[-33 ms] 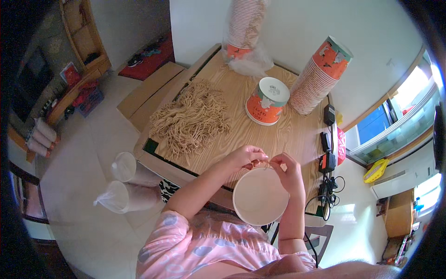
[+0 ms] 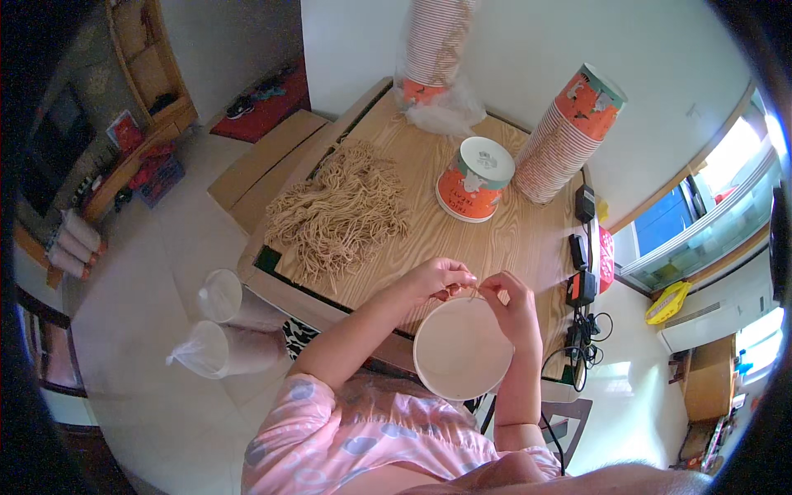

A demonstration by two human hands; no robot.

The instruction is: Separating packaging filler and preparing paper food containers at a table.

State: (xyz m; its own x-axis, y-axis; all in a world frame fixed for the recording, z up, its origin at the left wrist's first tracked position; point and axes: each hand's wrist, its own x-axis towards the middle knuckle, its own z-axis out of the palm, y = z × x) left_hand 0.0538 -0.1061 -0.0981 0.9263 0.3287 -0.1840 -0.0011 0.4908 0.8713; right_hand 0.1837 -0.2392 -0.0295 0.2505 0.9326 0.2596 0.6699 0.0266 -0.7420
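A white-lined paper bucket [image 2: 462, 351] faces me with its open mouth, at the table's near edge. At the top of its rim, a thin tan cord [image 2: 474, 289] is pinched between the fingertips of my left hand [image 2: 444, 279]. My right hand [image 2: 513, 304] is closed on the cord too, close beside the left, its wrist along the bucket's right side. Just where the cord meets the rim is too small to make out. Beyond my left forearm lies a heaped bundle of tan twisted cords [image 2: 342, 214]. An orange and green printed bucket [image 2: 469, 195] stands upside down ahead.
A leaning stack of nested buckets [image 2: 554, 157] stands at the back right of the wooden table [image 2: 429, 239]. Another stack [image 2: 436, 49] sits in clear plastic at the back. Black adapters and cables [image 2: 581, 289] line the right edge. Bagged buckets [image 2: 223, 351] lie on the floor left.
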